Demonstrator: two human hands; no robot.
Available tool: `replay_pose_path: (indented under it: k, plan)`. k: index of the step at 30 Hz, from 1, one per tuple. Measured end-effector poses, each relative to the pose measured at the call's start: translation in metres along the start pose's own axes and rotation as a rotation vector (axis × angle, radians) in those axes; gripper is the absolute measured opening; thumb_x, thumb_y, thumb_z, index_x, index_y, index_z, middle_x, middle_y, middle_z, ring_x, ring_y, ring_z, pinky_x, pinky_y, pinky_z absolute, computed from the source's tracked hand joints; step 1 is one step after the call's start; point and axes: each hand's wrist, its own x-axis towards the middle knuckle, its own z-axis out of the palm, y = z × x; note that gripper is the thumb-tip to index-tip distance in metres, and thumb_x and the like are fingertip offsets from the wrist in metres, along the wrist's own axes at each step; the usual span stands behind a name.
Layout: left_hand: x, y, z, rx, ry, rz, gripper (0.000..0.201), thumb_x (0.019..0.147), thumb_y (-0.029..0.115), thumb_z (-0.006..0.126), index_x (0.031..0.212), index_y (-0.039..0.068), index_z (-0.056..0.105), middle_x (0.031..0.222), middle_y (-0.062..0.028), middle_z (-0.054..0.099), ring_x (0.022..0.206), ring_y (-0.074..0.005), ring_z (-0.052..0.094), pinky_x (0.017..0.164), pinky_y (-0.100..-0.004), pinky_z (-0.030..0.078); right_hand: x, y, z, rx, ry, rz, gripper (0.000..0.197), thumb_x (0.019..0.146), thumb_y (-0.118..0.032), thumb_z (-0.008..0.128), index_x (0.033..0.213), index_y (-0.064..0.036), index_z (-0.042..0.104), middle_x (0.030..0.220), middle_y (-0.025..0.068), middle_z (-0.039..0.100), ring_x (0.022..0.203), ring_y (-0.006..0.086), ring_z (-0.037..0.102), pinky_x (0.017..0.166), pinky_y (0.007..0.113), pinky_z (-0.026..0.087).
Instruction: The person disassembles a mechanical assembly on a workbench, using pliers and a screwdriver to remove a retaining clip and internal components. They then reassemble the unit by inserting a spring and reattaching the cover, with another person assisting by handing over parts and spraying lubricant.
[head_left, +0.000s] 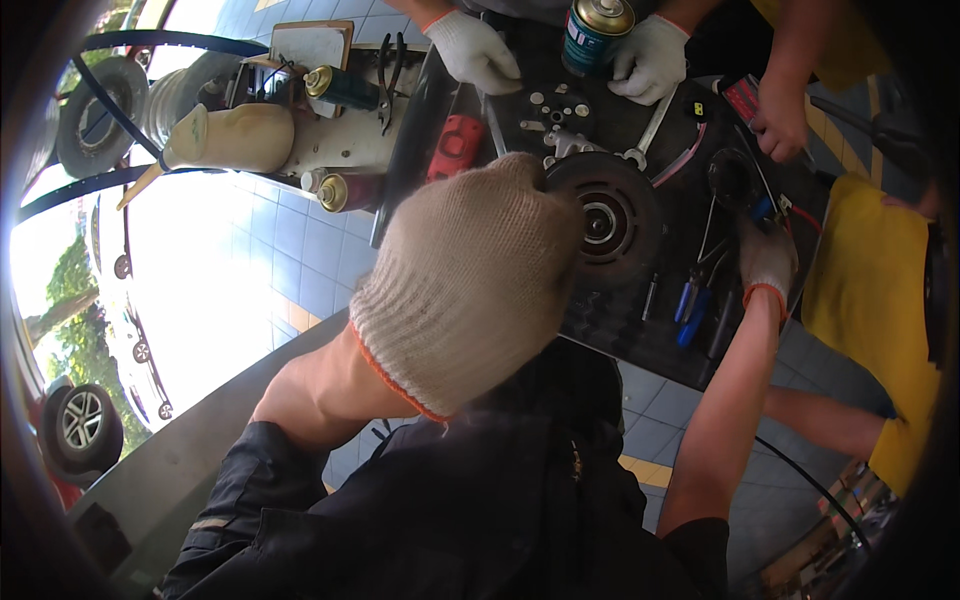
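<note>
My left hand (pixel 470 280), in a knitted white glove with an orange cuff, is raised large in front of me, curled with its back toward me. Its fingers are hidden, so what they hold cannot be seen. Right beside it lies a round grooved pulley (pixel 640 215) with a bearing at its centre. Farther right, my gloved right hand (pixel 768 262) reaches down among the tools, its fingers curled next to a blue piece (pixel 763 208) and a dark round part (pixel 730 178). What it grips is unclear. Blue-handled screwdrivers (pixel 692 315) lie left of that hand.
Across the dark table (pixel 610 330), a person's gloved hands (pixel 650 60) rest by a spray can (pixel 597 35), a metal part (pixel 560 112) and a wrench (pixel 655 130). Another person's bare hand (pixel 780 120) holds a red object (pixel 740 97). Pliers (pixel 388 85) and cans lie left.
</note>
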Motion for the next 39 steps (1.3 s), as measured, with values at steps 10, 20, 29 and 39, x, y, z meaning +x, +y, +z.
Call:
replay_pose_path:
  k: [10,20,29,39]
  plan:
    - [0.023,0.005,-0.007,0.126,-0.072,0.074,0.019,0.098,0.019,0.081,0.094,0.001,0.088,0.083,-0.0195,0.080,0.077,-0.0348,0.082,0.075,-0.0469,0.067,0.000,0.010,0.005,0.192,0.127,-0.027,0.080,0.100,-0.060,0.077,0.146,0.0051,0.074,0.145,0.0332,0.077,0.141,0.0483,0.072,0.117,0.052,0.055]
    - [0.024,-0.002,0.005,0.015,0.063,0.119,0.019,0.095,0.018,0.080,0.092,0.000,0.085,0.082,-0.0196,0.078,0.079,-0.0439,0.078,0.074,-0.0516,0.064,0.018,0.015,0.004,0.213,0.105,-0.012,0.096,0.095,-0.072,0.078,0.146,0.0094,0.075,0.152,0.0371,0.073,0.144,0.0528,0.069,0.121,0.052,0.054]
    - [0.019,-0.004,0.000,-0.046,0.093,0.049,0.014,0.092,0.014,0.079,0.090,0.001,0.085,0.088,-0.0208,0.080,0.080,-0.0393,0.080,0.077,-0.0492,0.064,0.042,0.008,0.001,0.281,0.029,0.074,0.085,0.093,-0.065,0.087,0.128,0.0129,0.082,0.121,0.0315,0.083,0.114,0.0460,0.081,0.100,0.052,0.060]
    - [0.010,-0.014,0.009,-0.099,0.134,0.014,0.021,0.101,0.018,0.075,0.091,0.002,0.084,0.082,-0.0199,0.077,0.079,-0.0404,0.079,0.076,-0.0504,0.063,0.054,0.021,0.011,0.866,-0.106,0.194,0.047,0.101,-0.042,0.088,0.099,0.0043,0.081,0.081,0.0067,0.067,0.064,0.0203,0.056,0.062,0.043,0.047]
